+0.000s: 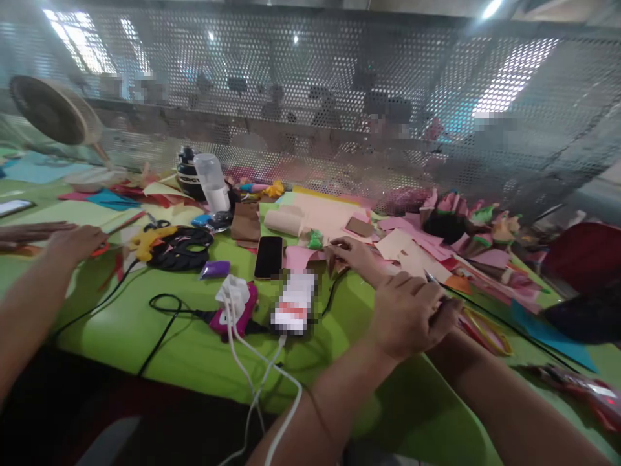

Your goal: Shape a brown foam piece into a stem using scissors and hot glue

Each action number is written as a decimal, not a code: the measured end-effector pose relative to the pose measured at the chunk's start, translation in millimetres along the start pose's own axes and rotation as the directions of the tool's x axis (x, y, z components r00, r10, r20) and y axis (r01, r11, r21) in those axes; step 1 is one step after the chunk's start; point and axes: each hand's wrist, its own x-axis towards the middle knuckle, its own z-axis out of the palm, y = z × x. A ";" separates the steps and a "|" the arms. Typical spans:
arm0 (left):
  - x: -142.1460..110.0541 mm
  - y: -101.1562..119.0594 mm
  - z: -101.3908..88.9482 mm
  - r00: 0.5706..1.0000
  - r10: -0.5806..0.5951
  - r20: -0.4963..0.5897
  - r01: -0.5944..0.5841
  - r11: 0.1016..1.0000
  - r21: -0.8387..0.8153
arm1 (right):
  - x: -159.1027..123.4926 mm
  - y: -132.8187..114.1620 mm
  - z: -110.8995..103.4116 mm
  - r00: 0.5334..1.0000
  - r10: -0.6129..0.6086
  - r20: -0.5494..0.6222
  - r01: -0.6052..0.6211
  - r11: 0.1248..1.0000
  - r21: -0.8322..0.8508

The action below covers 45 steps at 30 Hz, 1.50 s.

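My left hand reaches in from the bottom middle. Its fingers are closed around my right forearm, close to the wrist. Farther up, my right hand rests over paper scraps with its fingers loosely stretched out and apart. Its fingertips are beside a folded brown paper piece; whether they touch it I cannot tell. Just beyond lies a small crumpled green piece. A lit phone with a cable plugged in lies left of my arms, and a dark phone lies behind it.
A pink power adapter with white cables sits in front. Another person's hand is at the left by a black and yellow item. A clear bottle, paper flowers and a perforated metal screen stand behind.
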 end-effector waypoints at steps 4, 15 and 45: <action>1.9 0.7 -0.6 0.999 -0.010 0.031 0.010 1.000 -0.017 | -6.5 -3.1 -8.0 0.998 -0.053 -0.028 0.047 0.985 -0.169; -0.8 16.8 -1.6 0.995 0.024 0.098 -0.013 0.994 -0.108 | -74.2 -34.7 -10.2 0.986 -0.122 0.110 0.121 0.992 0.021; -1.0 22.9 -2.7 0.986 0.125 0.110 -0.120 0.992 -0.045 | -91.4 -44.0 7.0 0.908 -0.114 0.403 0.031 0.978 0.207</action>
